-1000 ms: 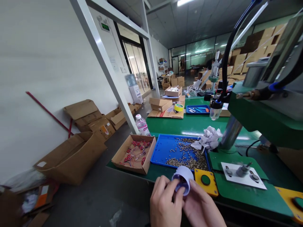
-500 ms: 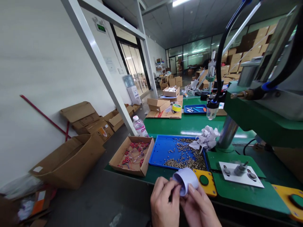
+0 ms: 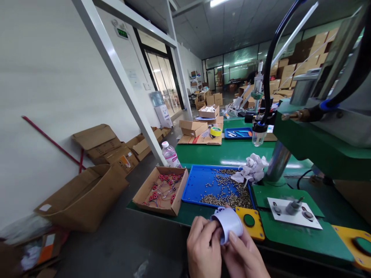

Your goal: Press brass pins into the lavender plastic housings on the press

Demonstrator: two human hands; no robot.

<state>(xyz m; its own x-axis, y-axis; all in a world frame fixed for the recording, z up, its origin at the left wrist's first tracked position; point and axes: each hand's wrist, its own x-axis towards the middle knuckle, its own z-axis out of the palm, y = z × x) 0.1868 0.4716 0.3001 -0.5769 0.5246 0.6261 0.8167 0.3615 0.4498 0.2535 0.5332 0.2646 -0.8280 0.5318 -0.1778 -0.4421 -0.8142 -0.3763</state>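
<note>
A pale lavender plastic cup-shaped housing (image 3: 231, 221), its open end facing left, is held low in front of the bench. My right hand (image 3: 245, 251) grips it from the right and below, thumb on its outer wall. At its open end my left hand (image 3: 204, 247) is closed, fingertips at and partly inside the rim. Whether those fingertips pinch something small inside is hidden. Just beyond lies a blue tray (image 3: 197, 185) with many small metal inserts (image 3: 228, 199).
Left of the tray stands a cardboard box (image 3: 139, 197) of red parts with wires. Crumpled paper (image 3: 252, 169) lies on the tray's right corner. To the right is a green press (image 3: 313, 135) with a white fixture plate (image 3: 294, 212) and yellow button boxes (image 3: 251, 222). A bottle (image 3: 171, 154) stands behind.
The housing has turned slightly in my hands, showing more of a looped tab at its top edge. Both hands stay in nearly the same place.
</note>
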